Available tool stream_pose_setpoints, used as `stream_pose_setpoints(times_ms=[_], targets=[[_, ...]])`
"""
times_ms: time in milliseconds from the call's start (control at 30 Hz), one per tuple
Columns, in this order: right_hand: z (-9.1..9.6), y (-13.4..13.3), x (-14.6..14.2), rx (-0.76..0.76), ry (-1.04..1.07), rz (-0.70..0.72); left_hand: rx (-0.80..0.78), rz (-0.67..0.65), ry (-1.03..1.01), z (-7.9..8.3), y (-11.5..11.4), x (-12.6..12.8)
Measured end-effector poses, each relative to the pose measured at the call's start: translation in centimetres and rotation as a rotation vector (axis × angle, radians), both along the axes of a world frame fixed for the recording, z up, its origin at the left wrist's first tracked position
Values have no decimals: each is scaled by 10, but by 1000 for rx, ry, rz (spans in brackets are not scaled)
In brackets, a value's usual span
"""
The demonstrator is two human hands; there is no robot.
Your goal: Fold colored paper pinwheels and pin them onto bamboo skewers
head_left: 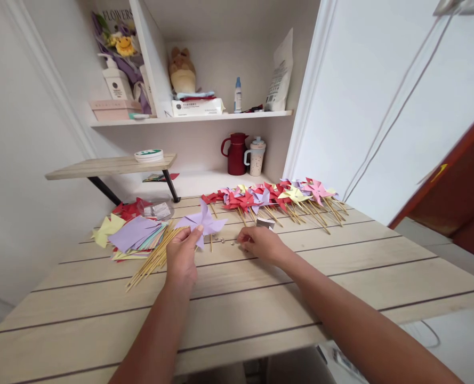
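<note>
My left hand (183, 255) pinches the middle of a folded purple paper pinwheel (202, 221) just above the wooden table (260, 298). My right hand (260, 242) rests on the table to its right, fingers curled down at a few tiny pins (227, 242) lying between the two hands; whether it grips one is hidden. A bundle of thin wooden sticks (152, 257) lies left of my left hand. A small grey box (265, 223) sits just behind my right hand.
A stack of coloured paper sheets (135, 234) lies at the left. A row of finished pinwheels on sticks (276, 200) fills the far side. A red jug (237, 154) and a mug (256, 157) stand behind, below cluttered shelves (189, 118).
</note>
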State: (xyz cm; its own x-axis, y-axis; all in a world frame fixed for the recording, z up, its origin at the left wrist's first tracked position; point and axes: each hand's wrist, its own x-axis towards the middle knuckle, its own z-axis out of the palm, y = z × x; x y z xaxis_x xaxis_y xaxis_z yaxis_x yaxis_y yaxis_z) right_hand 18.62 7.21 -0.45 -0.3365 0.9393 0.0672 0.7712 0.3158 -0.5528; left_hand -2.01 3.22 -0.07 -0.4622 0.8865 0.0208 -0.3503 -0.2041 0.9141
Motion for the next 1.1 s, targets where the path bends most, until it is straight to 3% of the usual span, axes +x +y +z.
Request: stream_pose_setpoints(times_ms=[400,800,1100], targets=[[-2,11,5,-97,9,11,32,-44,-15,3,-3,4],[-4,9,4,-262,88,233,40,-96,-64,5,-5,6],[-4,8,1,-252,98,202,38,-122,-29,5,-6,6]])
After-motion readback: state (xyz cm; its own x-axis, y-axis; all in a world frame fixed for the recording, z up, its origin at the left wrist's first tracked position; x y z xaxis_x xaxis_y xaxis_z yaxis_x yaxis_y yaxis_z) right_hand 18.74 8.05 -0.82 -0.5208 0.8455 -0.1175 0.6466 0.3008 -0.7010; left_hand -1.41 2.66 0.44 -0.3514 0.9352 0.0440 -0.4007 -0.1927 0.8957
